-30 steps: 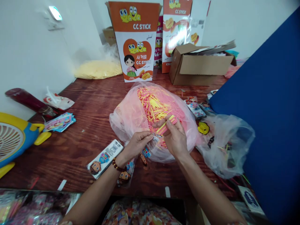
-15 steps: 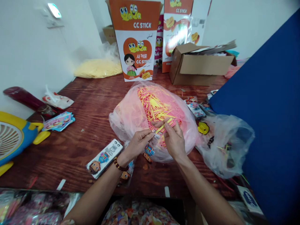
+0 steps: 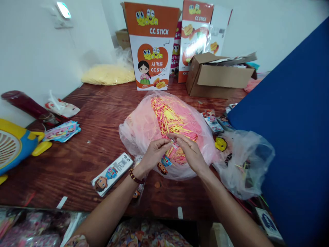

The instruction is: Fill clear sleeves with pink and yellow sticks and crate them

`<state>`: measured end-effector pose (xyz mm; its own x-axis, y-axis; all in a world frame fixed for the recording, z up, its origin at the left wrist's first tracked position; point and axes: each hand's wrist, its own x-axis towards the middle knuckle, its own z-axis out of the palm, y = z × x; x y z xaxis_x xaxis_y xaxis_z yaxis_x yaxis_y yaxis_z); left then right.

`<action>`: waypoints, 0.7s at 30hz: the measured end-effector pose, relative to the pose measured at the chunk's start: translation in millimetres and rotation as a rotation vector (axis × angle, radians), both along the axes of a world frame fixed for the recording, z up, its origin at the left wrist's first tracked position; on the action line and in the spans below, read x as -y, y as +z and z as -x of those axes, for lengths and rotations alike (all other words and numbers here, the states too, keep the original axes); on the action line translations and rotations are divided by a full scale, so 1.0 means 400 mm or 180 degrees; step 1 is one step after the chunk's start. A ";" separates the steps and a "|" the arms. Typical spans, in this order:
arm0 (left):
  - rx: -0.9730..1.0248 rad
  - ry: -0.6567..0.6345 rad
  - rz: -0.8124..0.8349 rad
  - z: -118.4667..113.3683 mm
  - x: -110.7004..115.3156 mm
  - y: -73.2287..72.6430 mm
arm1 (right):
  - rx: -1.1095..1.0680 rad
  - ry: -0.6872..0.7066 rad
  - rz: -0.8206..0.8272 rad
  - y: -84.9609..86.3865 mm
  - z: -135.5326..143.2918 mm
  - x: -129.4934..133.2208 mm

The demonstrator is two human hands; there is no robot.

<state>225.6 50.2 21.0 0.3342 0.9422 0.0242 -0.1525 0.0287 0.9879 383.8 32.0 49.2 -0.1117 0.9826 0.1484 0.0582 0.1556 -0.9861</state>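
My left hand (image 3: 155, 155) pinches the upper edge of a small clear plastic packet (image 3: 163, 165) printed with a cartoon character, which hangs below the fingers. Close against it, my right hand (image 3: 189, 152) has its fingers bent and closed at the mouth of the packet; the fingertips of both hands nearly meet. Whether any sticks are in the right fingers is hidden. Behind and under both hands lies a large translucent pink bag (image 3: 138, 127), spread wide, full of thin pink and yellow sticks (image 3: 169, 116).
A stack of white printed packets (image 3: 113, 174) lies left of my left forearm. To the right sits a crumpled clear bag (image 3: 253, 157), beside a blue panel (image 3: 290, 137). Tall CC Stick boxes (image 3: 154, 44) and an open carton (image 3: 223, 75) stand behind. A yellow-blue fan (image 3: 12, 145) is far left.
The yellow and pink sticks seen in my right fingers are no longer visible there. My right hand has moved left, closer to the left hand and the packet. The view has shifted slightly.
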 end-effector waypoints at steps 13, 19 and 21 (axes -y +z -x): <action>0.0664 0.0735 -0.0189 0.008 -0.015 0.003 | 0.0126 -0.0167 -0.0181 0.016 -0.021 -0.008; 0.0688 0.0175 0.0079 0.036 -0.004 0.018 | 0.0103 -0.0138 -0.0072 0.018 0.003 -0.008; 0.0504 -0.0117 0.0156 0.045 0.006 0.022 | 0.0012 -0.0138 -0.0010 0.016 0.007 -0.012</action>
